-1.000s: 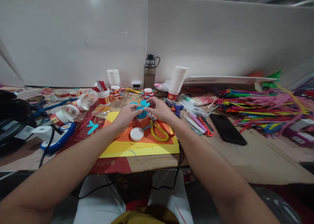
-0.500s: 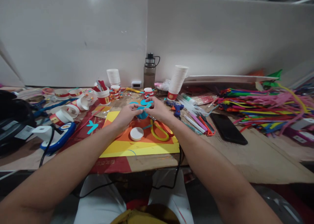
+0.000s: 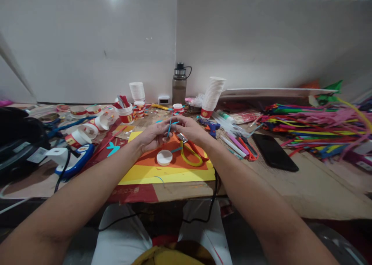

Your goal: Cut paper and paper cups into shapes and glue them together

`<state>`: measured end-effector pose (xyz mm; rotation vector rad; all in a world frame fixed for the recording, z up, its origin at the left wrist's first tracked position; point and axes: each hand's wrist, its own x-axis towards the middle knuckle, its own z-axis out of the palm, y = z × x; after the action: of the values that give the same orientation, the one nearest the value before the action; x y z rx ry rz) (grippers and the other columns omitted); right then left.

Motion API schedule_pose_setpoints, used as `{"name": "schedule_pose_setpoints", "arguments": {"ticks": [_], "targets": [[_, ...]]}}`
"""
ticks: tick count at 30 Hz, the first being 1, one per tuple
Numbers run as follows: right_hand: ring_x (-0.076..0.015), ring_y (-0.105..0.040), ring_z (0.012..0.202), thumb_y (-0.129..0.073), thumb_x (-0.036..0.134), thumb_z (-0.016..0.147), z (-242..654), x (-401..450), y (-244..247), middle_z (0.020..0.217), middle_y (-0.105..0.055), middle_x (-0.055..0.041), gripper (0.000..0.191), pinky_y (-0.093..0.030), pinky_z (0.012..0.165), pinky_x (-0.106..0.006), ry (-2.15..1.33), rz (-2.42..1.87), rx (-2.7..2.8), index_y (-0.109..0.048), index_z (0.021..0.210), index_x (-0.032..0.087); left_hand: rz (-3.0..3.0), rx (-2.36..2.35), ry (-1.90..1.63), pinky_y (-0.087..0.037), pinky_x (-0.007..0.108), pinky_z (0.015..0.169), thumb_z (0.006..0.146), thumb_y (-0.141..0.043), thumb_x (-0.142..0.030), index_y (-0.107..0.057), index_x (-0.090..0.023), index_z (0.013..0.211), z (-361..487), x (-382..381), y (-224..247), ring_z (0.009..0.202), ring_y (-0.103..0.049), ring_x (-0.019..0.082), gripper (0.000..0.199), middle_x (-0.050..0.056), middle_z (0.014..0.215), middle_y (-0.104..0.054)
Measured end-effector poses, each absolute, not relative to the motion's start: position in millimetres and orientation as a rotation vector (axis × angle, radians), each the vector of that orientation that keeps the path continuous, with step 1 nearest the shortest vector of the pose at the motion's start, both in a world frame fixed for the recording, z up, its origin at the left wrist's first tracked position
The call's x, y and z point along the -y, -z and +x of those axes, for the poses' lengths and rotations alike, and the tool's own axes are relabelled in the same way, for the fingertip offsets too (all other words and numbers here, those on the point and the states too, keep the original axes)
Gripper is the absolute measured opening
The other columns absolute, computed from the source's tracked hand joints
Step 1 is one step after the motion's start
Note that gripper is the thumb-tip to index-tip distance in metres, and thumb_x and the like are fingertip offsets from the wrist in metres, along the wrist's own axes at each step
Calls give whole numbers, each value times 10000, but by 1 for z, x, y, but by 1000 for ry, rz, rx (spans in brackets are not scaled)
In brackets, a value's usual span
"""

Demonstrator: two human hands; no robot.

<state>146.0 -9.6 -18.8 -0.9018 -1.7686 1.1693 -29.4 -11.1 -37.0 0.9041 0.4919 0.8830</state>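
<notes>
Above the orange and yellow sheets [image 3: 136, 174], my left hand [image 3: 152, 136] and my right hand [image 3: 187, 128] meet. Between their fingertips is a blue paper piece [image 3: 169, 128], seen nearly edge-on, and both hands are closed on it. Under my right hand lie scissors [image 3: 192, 156] with yellow and red handles; my palm partly hides the blades. A round white cup base [image 3: 164, 157] rests on the orange paper just below my hands. Left of the sheets is a cut blue paper shape [image 3: 112, 148].
Paper cups [image 3: 213, 96] stand stacked at the back beside a water bottle [image 3: 179, 85]. A glue gun [image 3: 211, 128], markers [image 3: 236, 145], a black phone [image 3: 274, 152] and pipe cleaners [image 3: 314, 129] lie to the right. Cut cup rings [image 3: 77, 138] and a blue-and-white power strip [image 3: 77, 160] are at left.
The blue paper piece has turned from showing its flat face to nearly edge-on. My left hand has rolled over so more of its palm side shows. The view has shifted slightly.
</notes>
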Motion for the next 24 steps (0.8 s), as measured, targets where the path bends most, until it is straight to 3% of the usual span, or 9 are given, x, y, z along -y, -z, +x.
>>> {"name": "schedule_pose_setpoints", "arguments": {"ticks": [5, 11, 15, 20, 24], "targets": [[-100, -527, 652, -660, 311, 765, 148, 6, 19, 736, -603, 21, 158, -428, 608, -228, -1079, -947, 1645, -606, 793, 165, 1087, -749, -874, -471, 187, 479, 762, -750, -311, -638, -145, 947, -34, 4, 35, 628, -653, 126, 272, 58, 809, -674], [-78, -419, 552, -658, 316, 760, 154, -1, 20, 648, -536, 41, 152, -318, 492, -210, -985, -1052, 1517, -597, 763, 176, 1542, -1207, -1156, -373, 170, 425, 788, -684, -356, -624, -139, 810, -67, -18, 25, 504, -563, 90, 227, 35, 674, -640], [-69, -382, 485, -664, 267, 761, 154, 2, 19, 590, -512, 46, 103, -275, 435, -205, -995, -1132, 1493, -620, 761, 174, 1979, -1518, -908, -365, 196, 470, 734, -704, -336, -694, -164, 738, -85, -23, 22, 548, -568, 124, 173, 37, 644, -665], [-66, -443, 426, -645, 196, 785, 151, 3, 21, 574, -559, 38, 51, -339, 397, -198, -1048, -1141, 1492, -619, 749, 170, 2163, -1495, -559, -348, 232, 509, 677, -738, -315, -726, -215, 660, -81, -18, 28, 565, -566, 153, 102, 33, 639, -693], [-69, -488, 418, -604, 148, 805, 150, -1, 26, 557, -575, 39, 73, -417, 408, -192, -1097, -1097, 1489, -618, 735, 166, 2283, -1534, -487, -321, 252, 524, 675, -699, -199, -693, -224, 583, -72, -17, 40, 550, -539, 162, 95, 36, 604, -676]]}}
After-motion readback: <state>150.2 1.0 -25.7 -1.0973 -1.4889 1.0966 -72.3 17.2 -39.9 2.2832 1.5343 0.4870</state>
